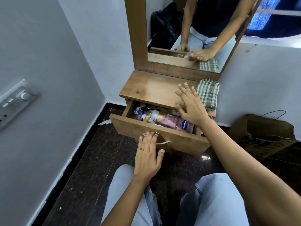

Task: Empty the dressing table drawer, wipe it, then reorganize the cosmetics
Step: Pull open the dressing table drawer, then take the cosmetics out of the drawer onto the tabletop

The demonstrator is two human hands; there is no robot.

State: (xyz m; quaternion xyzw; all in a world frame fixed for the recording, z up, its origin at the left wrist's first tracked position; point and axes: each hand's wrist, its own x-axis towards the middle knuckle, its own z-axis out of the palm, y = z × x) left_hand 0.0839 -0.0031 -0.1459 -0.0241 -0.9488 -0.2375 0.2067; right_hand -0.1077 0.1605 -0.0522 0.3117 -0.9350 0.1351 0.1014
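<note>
The wooden drawer [146, 128] of the dressing table [149, 88] stands pulled partly out. A pink Vaseline lotion bottle [172, 122] lies inside among several small cosmetics [143, 112]. My left hand [149, 155] is open, its fingertips touching the metal drawer handle [162, 141]. My right hand [191, 106] hovers open with spread fingers over the table's front edge and the drawer's right end. A folded green-and-white checked cloth [208, 93] lies on the tabletop's right side, just beyond my right hand.
A mirror [187, 30] in a wooden frame rises behind the tabletop. A wall with a switch panel [16, 100] is at left. A crumpled brown paper bag [263, 136] sits on the dark floor at right. My knees [211, 193] are below the drawer.
</note>
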